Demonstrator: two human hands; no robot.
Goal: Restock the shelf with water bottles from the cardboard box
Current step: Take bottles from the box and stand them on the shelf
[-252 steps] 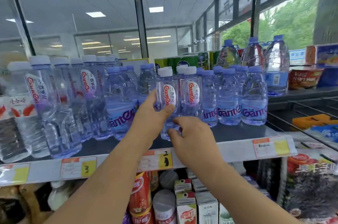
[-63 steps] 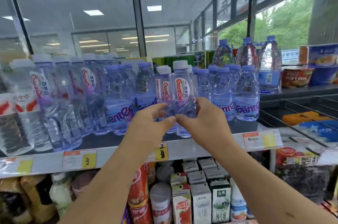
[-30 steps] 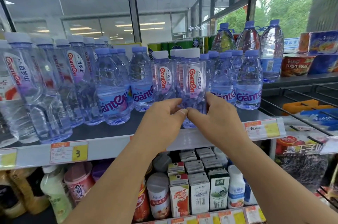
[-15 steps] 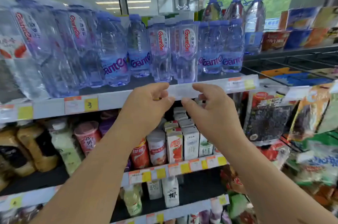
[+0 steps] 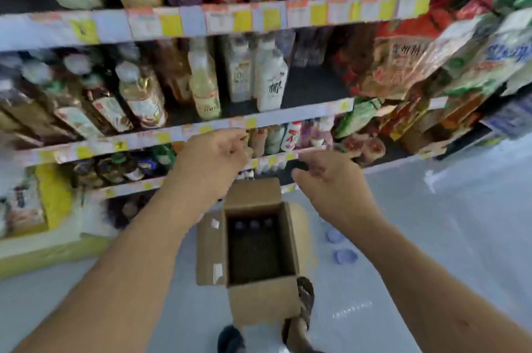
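Observation:
An open cardboard box (image 5: 263, 305) stands on the grey floor below me, its flaps spread. Three pale bottle caps (image 5: 253, 224) show in a row at its far inner end; the rest of the inside is dark. My left hand (image 5: 214, 158) hangs above the box's far flap, fingers loosely curled, holding nothing. My right hand (image 5: 326, 177) is to the right of it, fingers relaxed and apart, also with nothing in it. The water shelf is out of view above.
Lower shelves (image 5: 201, 129) with drink bottles, cartons and snack bags fill the top of the view. A foot in a sandal (image 5: 305, 303) stands against the box's right near corner. Two pale blue objects (image 5: 341, 247) lie on the floor right of the box.
My view has swung down from the water shelf to the floor and the box. Both hands have come off the shelved bottle and dropped, holding nothing.

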